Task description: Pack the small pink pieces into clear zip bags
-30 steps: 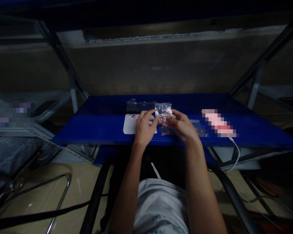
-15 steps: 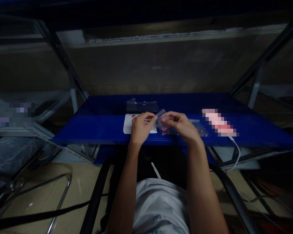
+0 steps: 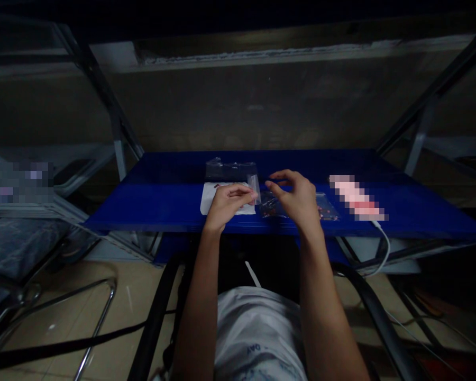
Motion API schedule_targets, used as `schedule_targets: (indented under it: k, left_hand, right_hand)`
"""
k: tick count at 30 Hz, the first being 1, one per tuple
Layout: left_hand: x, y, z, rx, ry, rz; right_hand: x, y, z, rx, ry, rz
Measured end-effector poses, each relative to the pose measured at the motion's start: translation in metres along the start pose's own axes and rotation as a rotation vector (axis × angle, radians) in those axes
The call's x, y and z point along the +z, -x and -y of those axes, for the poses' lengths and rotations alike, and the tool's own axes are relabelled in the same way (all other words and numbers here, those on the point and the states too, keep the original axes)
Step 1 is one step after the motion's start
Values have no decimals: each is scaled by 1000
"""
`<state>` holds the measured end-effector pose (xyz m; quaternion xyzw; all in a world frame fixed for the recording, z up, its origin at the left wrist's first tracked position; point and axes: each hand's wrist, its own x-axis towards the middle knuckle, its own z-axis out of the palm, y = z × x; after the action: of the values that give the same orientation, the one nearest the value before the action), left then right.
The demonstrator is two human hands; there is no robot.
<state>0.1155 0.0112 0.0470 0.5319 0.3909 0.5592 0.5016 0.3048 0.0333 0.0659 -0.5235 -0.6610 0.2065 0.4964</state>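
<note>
Pinched in my left hand [image 3: 230, 203] is a small clear zip bag [image 3: 254, 186], standing up from the fingertips. Under that hand lies a white sheet or packet [image 3: 208, 198] with a few dark reddish bits on it. My right hand [image 3: 295, 191] is raised to the right of the bag, thumb and fingers apart, with nothing visible between them. Below and beside it on the table lies a clear zip bag [image 3: 328, 206] holding small reddish pieces; my hand and wrist partly cover it. Another clear plastic bag [image 3: 230, 170] lies flat behind the white sheet.
The blue tabletop [image 3: 162, 185] has metal frame posts at both sides. To the right lies a blurred pink object [image 3: 355, 198] with a white cable [image 3: 386, 246] running off the front edge. Black chair armrests [image 3: 156, 317] flank me.
My right hand has let go of the small zip bag and moved up and right. My left hand has shifted slightly left and down, keeping the bag, which now stands more upright.
</note>
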Motion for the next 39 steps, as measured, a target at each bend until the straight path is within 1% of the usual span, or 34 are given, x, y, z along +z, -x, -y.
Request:
schedule_targets:
  k: [2,5,8,11,14,20,25,28,32,36,39]
  left_hand:
    - [2,-1,1,29,-15,-39]
    - [5,-1,3,20,-6,-55]
    - [10,-3,5,1,18,-27]
    - [13,-4,7,28,1,-30]
    - [12,-4,8,40,-21,-26]
    - [5,-4,12,-46,-19,49]
    - [5,-5,14,-76,4,60]
    - [7,-5,11,-43,-40,42]
    - [8,-4,10,55,-119,5]
    - [13,-5,13,88,-158,-21]
    - [15,-5,13,102,-170,-42]
  right_hand:
    - [-1,3,12,-41,-26,84]
    - [4,7,21,-51,-180,230]
    - [12,8,20,-33,-265,277]
    - [15,8,19,-22,-310,297]
    - [12,9,22,-1,-342,316]
    - [10,7,18,30,-331,327]
    - [13,5,12,86,-395,308]
    - [15,5,11,125,-424,286]
    - [13,6,13,165,-405,302]
    - [8,8,19,113,-284,309]
    - [7,9,21,86,-268,282]
